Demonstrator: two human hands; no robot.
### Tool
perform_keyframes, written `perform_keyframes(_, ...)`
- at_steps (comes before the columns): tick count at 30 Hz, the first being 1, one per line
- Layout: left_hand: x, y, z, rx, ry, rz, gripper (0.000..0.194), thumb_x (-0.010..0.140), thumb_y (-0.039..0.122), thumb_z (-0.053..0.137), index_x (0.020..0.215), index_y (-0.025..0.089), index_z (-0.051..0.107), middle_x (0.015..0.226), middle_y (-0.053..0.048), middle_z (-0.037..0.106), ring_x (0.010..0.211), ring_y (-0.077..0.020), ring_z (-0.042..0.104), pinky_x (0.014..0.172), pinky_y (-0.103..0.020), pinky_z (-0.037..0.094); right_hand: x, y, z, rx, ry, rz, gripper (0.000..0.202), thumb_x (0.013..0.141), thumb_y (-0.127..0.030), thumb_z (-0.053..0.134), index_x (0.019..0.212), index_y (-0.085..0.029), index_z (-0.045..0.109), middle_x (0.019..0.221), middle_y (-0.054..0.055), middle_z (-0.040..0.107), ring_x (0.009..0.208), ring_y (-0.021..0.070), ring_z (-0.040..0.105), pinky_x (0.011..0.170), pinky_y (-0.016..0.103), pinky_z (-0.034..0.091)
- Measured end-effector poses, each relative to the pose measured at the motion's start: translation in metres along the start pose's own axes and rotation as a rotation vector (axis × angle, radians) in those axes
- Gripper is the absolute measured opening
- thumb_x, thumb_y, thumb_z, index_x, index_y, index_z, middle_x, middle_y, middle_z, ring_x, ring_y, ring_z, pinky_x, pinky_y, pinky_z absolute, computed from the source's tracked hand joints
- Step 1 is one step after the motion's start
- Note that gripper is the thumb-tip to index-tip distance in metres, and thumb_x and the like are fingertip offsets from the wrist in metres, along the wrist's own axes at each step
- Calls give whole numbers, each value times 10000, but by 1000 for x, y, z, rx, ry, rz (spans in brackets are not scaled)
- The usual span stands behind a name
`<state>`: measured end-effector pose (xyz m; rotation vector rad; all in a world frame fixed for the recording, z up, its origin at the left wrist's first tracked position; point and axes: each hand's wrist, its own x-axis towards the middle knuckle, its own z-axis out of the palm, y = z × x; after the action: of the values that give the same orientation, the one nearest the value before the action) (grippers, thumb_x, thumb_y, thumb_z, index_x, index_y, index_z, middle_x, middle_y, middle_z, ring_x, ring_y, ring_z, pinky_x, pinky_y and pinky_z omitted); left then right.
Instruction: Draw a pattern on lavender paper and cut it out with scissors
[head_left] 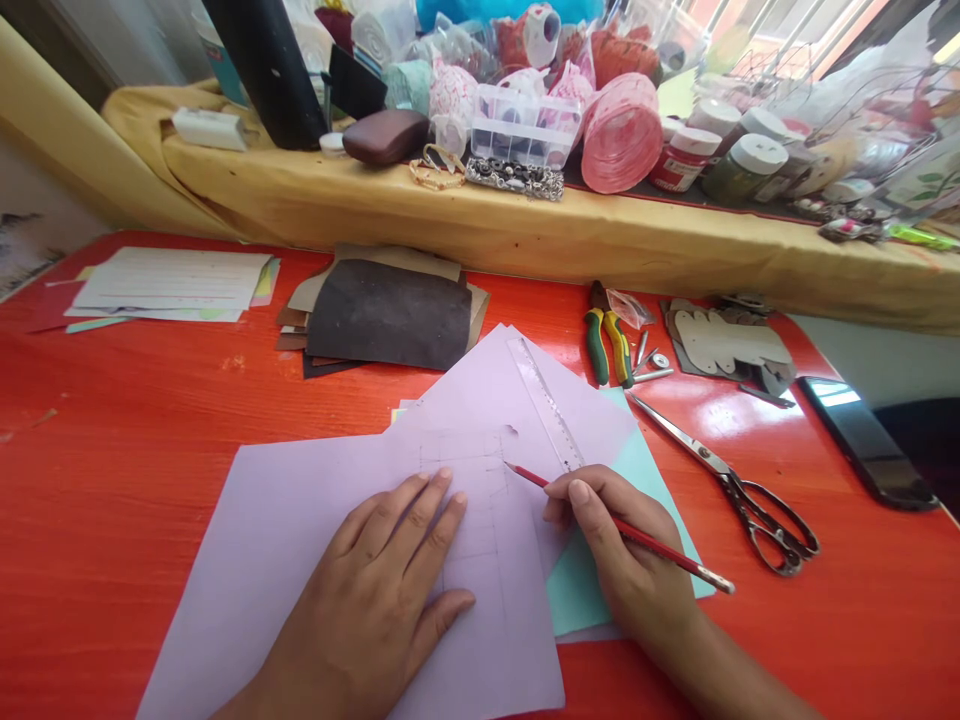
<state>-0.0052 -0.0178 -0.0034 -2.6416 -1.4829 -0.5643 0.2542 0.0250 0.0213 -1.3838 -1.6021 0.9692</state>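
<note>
A lilac sheet of paper point(247, 560) with faint pencil lines lies in front of me on top of other sheets. My left hand point(382, 580) rests flat on it, fingers stretched out, partly covering the drawn lines. In my right hand point(630, 550) is a red pencil point(660, 548), its tip at the upper right of the drawing. Just beyond that hand lies a clear ruler point(544, 400) on a second lilac sheet point(465, 385). Beneath them a mint-green sheet point(581, 590) shows.
Scissors point(739, 490) and a phone point(862, 440) lie to the right. Pliers point(609, 345) and grey cut-out pieces point(727, 340) are farther back. Dark sheets point(390, 315) and lined paper point(172, 280) sit at the back left. A crowded yellow-draped ledge point(525, 235) runs behind the red table point(97, 480).
</note>
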Motion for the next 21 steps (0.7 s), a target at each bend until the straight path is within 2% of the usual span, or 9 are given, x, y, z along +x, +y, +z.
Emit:
perform_keyframes(8, 1, 2, 2, -17, -7, -48, 493, 1197, 461, 422, 1488, 177, 700, 1580, -105, 700, 1412, -301, 649, 1161, -465, 432, -2, 2, -1, 4, -16, 0, 339, 1150, -375, 573, 911, -256, 784, 747, 8, 765, 660, 190, 701, 594, 275, 557)
perform_keyframes(21, 5, 1, 3, -19, 16, -71, 531, 1206, 488, 378, 1450, 174, 730, 1562, -91, 716, 1380, -295, 663, 1147, -464, 431, -3, 2, -1, 27, -27, 10, 347, 1151, -378, 570, 903, -254, 779, 726, 4, 754, 654, 183, 690, 592, 266, 555)
